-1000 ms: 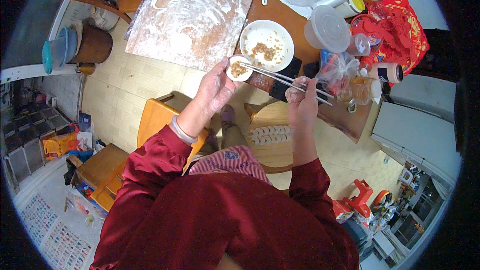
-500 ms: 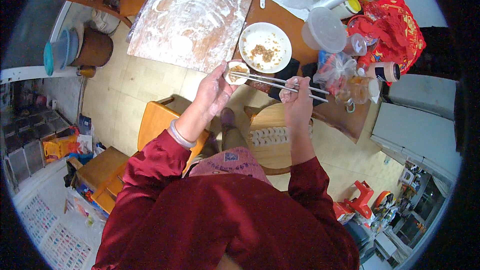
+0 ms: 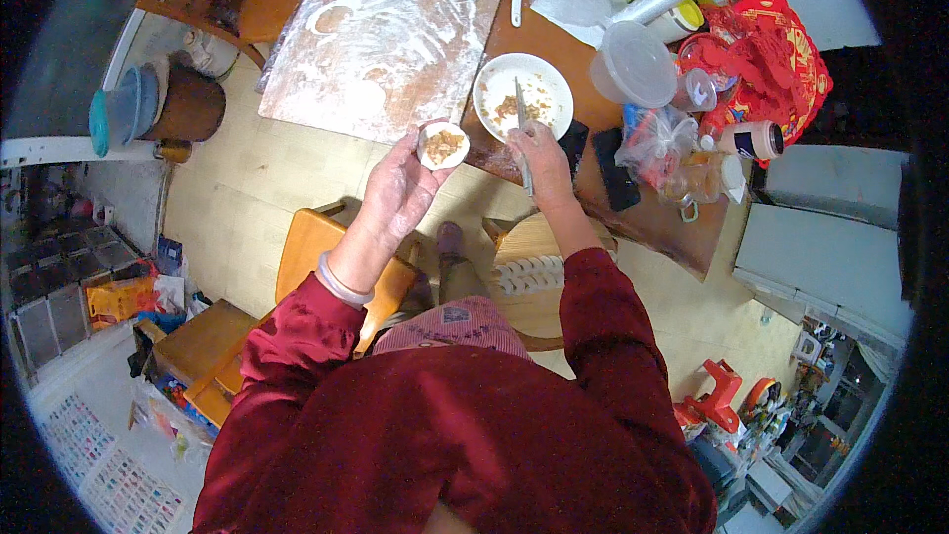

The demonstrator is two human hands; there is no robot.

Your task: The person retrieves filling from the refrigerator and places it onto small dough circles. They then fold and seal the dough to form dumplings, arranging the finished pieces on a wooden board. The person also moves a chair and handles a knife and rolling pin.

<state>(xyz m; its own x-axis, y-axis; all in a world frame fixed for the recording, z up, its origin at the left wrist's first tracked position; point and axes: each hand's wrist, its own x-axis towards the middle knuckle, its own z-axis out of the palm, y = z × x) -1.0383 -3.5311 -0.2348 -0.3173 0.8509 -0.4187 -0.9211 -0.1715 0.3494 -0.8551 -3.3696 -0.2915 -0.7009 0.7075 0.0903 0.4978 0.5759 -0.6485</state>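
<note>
Flanking the bowl: floured board, black slab, tub

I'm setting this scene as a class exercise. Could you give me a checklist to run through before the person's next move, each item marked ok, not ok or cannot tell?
1. Wrapper held in the left hand: ok, it lies open.
2. Filling on the wrapper: ok, a portion sits there.
3. Chopsticks in the right hand: ok.
4. Chopsticks away from the bowl: not ok, they reach over its inside.
5. More filling in the bowl: ok, some shows there.
6. Every dumpling on the round board in view: cannot tell, the right sleeve hides part of the board.
</note>
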